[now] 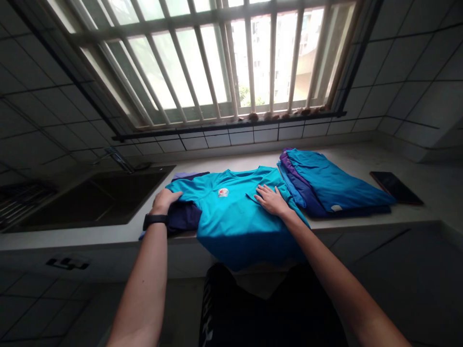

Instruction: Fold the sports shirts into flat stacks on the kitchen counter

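Observation:
A teal T-shirt (238, 212) with a small red-and-white chest print lies spread on the counter, neckline toward the window, hem hanging over the front edge. My left hand (164, 200), with a dark band at the wrist, grips the end of the sleeve on the left; its fingers are partly hidden. Flat on the chest at the right rests my right hand (271, 200), fingers spread, the sleeve on that side folded inward near it. Dark navy cloth (183, 216) shows under the left sleeve.
To the right is a pile of folded clothes (336, 180), blue and purple, beside a dark phone (396, 187). A dark sink (90, 200) with a faucet (119, 159) is set into the counter (231, 159) at left. Small objects (253, 116) line the sill of the barred window.

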`<state>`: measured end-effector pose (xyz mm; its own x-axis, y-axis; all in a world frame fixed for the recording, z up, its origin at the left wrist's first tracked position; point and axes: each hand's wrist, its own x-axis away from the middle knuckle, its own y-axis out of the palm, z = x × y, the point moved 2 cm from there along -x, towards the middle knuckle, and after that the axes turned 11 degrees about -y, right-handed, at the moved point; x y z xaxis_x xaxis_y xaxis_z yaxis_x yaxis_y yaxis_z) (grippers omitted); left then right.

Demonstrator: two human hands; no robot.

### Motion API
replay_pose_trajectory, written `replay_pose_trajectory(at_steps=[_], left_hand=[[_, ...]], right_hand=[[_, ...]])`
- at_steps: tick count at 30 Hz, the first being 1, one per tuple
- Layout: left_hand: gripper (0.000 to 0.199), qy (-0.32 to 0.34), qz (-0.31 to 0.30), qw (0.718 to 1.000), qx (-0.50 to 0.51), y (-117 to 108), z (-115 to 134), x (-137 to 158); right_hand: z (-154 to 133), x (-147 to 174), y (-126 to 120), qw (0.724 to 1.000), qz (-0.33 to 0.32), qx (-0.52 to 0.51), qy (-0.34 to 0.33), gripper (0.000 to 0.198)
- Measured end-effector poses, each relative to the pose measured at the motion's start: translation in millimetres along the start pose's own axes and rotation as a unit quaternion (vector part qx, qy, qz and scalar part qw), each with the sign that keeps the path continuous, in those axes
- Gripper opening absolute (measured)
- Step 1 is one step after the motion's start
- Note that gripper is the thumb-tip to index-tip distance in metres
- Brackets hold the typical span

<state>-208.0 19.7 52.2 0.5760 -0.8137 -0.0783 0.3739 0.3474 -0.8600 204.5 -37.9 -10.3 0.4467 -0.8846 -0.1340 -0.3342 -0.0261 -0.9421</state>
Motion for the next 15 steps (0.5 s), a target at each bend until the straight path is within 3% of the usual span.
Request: replay_pose_trajectory(at_steps=[3, 6, 9, 11, 13, 15], left_hand=[[0.018, -0.032, -0.041, 0.992, 0.114, 7.9, 0.8, 2.1], [0.02, -0.021, -0.061, 0.957, 0.283, 9.0, 18.8, 14.6], [0.032, 0.066, -0.057, 0.934, 0.346, 2.9, 45.5, 35.2], [0.037, 0.16, -0.082, 0.932, 0.315, -0.6, 65.7, 55.5], [0.036, 0.245, -0.202, 0.919, 0.234, 2.5, 84.1, 80.2], [0.042, 0.277, -0.344, 0.885, 0.151, 10.7, 95.4, 104.1]], right_hand=[[2.1, -0.2, 2.3, 1.0, 0.021, -0.011, -0.004, 0.05], [3.6, -0.6, 3.7, 0.999, 0.036, -0.019, -0.005, 0.047], [3.8, -0.4, 3.3, 0.999, 0.04, -0.024, -0.003, 0.045], [3.3, 0.1, 2.3, 0.999, 0.04, -0.025, -0.001, 0.044], [2.6, 0.6, 1.0, 0.999, 0.04, -0.029, 0.001, 0.044], [1.8, 1.1, -0.1, 0.999, 0.039, -0.033, -0.001, 0.045]])
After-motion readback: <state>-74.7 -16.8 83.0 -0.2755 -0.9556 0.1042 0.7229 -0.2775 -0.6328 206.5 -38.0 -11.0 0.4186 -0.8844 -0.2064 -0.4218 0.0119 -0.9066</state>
